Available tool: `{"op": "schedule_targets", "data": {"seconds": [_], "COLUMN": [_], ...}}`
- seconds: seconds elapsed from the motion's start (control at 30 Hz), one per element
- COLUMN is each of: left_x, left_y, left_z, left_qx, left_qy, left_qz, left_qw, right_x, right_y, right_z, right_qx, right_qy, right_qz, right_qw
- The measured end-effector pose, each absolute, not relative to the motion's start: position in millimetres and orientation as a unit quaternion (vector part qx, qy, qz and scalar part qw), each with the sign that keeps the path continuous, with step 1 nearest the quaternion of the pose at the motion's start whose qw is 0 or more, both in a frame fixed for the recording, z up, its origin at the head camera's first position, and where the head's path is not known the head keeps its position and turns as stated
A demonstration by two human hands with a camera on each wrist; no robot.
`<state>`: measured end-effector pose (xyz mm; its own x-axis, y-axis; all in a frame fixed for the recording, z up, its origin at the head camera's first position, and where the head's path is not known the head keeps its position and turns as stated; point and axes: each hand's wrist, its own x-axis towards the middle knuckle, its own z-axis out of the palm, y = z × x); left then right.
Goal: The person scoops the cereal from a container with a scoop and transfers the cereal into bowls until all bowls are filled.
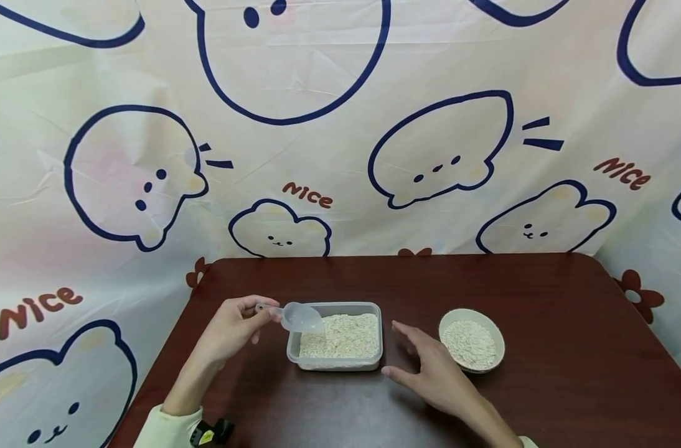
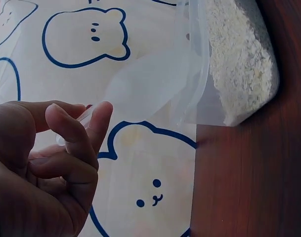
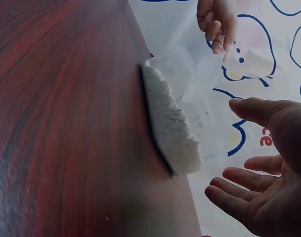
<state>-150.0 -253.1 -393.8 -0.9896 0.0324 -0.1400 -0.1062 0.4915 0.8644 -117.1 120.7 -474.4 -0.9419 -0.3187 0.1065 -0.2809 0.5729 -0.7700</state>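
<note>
A translucent plastic scoop (image 1: pixel 302 318) is pinched by its handle in my left hand (image 1: pixel 233 330). Its bowl overlaps the left part of a clear rectangular container (image 1: pixel 382 339) in the head view. Pale oat-like flakes (image 1: pixel 343 336) fill much of that container. My right hand (image 1: pixel 430 367) is held off the container's right side, fingers spread and holding nothing. In the right wrist view, the right thumb (image 3: pixel 256 109) stands well apart from the fingers. The left wrist view shows the scoop (image 2: pixel 145 86) beside the container wall, its handle partly hidden by the fingers.
Right of my right hand stands a round white bowl (image 1: pixel 500 354) with similar pale flakes in it. Everything rests on a dark reddish-brown table (image 1: pixel 570 373). A cloth (image 1: pixel 340 155) printed with cartoon outlines hangs behind the table. A black band (image 1: pixel 208 432) circles the left wrist.
</note>
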Motion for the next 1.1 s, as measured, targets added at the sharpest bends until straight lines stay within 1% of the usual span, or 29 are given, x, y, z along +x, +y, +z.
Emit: {"op": "schedule_targets", "data": {"seconds": [0.2, 0.37, 0.5, 0.73, 0.93, 1.1], "left_x": [-151, -152, -152, -150, -150, -151], "left_y": [-251, -245, -239, -221, -199, -183], "left_z": [-395, -401, -411, -434, -445, -448], "left_qx": [-0.026, -0.016, -0.013, 0.025, 0.006, 0.002], "left_qy": [0.876, 0.879, 0.871, 0.841, 0.803, 0.797], "left_qz": [0.475, 0.468, 0.481, 0.532, 0.588, 0.597], "left_qw": [0.079, 0.091, 0.102, 0.098, 0.095, 0.091], "right_x": [-121, -124, -125, -127, -128, -128], "right_y": [116, 111, 108, 102, 98, 97], "right_z": [-484, -489, -491, -494, -496, -497], "right_qx": [-0.188, -0.176, -0.174, -0.174, -0.165, -0.164], "right_qy": [0.876, 0.869, 0.868, 0.865, 0.861, 0.86], "right_qz": [-0.444, -0.459, -0.462, -0.468, -0.478, -0.481], "right_qw": [0.027, 0.049, 0.055, 0.053, 0.062, 0.057]}}
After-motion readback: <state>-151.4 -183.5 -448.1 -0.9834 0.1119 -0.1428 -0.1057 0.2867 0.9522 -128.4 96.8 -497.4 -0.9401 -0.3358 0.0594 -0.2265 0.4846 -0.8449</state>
